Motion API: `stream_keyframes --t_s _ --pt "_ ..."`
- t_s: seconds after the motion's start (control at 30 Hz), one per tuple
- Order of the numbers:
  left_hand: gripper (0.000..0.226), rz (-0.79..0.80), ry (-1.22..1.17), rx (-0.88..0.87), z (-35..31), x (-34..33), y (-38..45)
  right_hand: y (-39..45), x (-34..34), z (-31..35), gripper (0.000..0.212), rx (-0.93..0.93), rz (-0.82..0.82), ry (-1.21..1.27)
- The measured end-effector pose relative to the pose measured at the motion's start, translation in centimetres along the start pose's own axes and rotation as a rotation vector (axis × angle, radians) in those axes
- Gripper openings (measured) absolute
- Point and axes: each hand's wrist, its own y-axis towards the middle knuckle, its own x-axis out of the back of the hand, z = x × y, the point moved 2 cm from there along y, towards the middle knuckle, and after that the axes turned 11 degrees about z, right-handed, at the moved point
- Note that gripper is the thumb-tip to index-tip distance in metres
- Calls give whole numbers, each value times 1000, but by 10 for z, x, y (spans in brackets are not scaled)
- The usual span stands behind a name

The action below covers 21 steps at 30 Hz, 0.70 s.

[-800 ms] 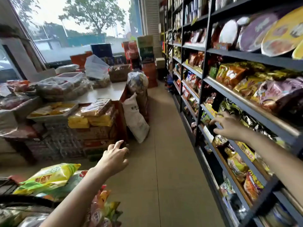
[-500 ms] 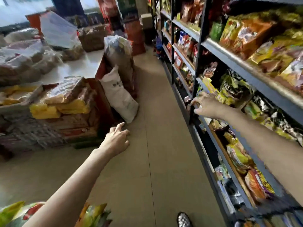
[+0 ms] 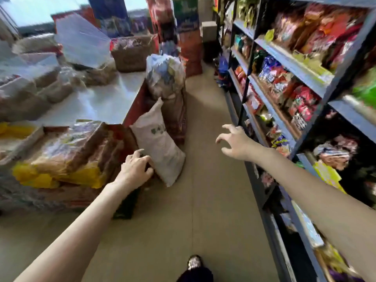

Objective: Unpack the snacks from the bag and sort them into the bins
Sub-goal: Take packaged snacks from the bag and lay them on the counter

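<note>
While snacks [image 3: 289,92] fill shelves, the right hand [image 3: 234,142] hovers empty beside them.

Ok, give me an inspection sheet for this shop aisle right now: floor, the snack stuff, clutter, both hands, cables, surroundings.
Surface: tan aisle floor, bare down the middle; one shoe at the bottom edge.
Job's things: snack packets fill the dark shelving on the right; the frame is blurred, so labels cannot be read. No bins can be made out.
Clutter: white sack leaning by the red counter end; clear bag of wrappers behind it; wrapped packs stacked on the left.
Hands: left hand in front of the stacked goods beside the sack, holding nothing; right hand empty, fingers spread, near the shelf edge.
Cables: nothing seen.
Surroundings: white countertop, wicker basket, window at the back.
</note>
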Motion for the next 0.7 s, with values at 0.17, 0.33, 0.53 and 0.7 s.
stream_keyframes --t_s 0.17,0.33,0.53,0.7 --pt "31 52 2 1 6 66 164 133 75 -40 32 -79 -10 53" --pt "32 3 30 -58 -24 126 322 266 146 -107 17 -112 -125 265" --pt "39 -6 -163 -104 -46 152 530 452 196 -192 18 -90 -98 258" --pt "32 49 -41 -27 -48 190 663 605 250 -221 26 -45 12 210"
